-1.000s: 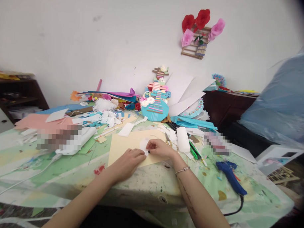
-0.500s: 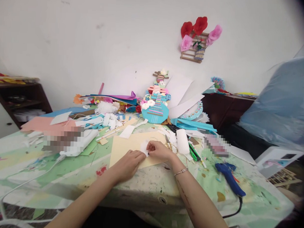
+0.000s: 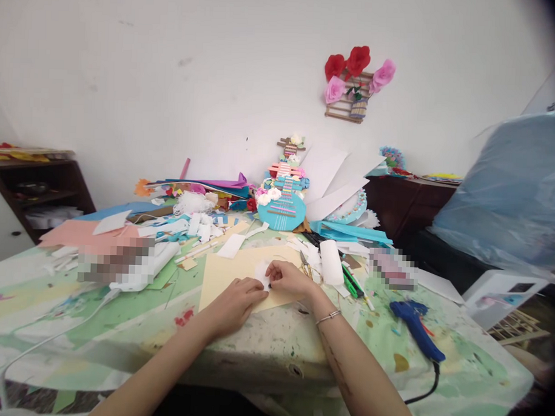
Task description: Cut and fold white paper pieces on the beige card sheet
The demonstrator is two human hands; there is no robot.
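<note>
A small white paper piece [image 3: 261, 272] lies on a cream sheet of card [image 3: 232, 272] near the table's front edge. My right hand [image 3: 289, 279] pinches the white piece at its right side, fingers curled. My left hand [image 3: 236, 302] rests knuckles-up on the cream card just below and left of the piece, its fingertips pressing at the piece's lower edge. A thin bracelet sits on my right wrist.
A blue glue gun [image 3: 415, 329] lies at the right with its cord over the edge. Scissors [image 3: 305, 265], a white roll [image 3: 331, 262] and green pens [image 3: 354, 282] sit right of my hands. A paper guitar [image 3: 282, 197] and heaps of coloured paper fill the back.
Both hands stay on the white piece with hardly any movement. The view has tilted slightly, so everything sits a little lower and to the left.
</note>
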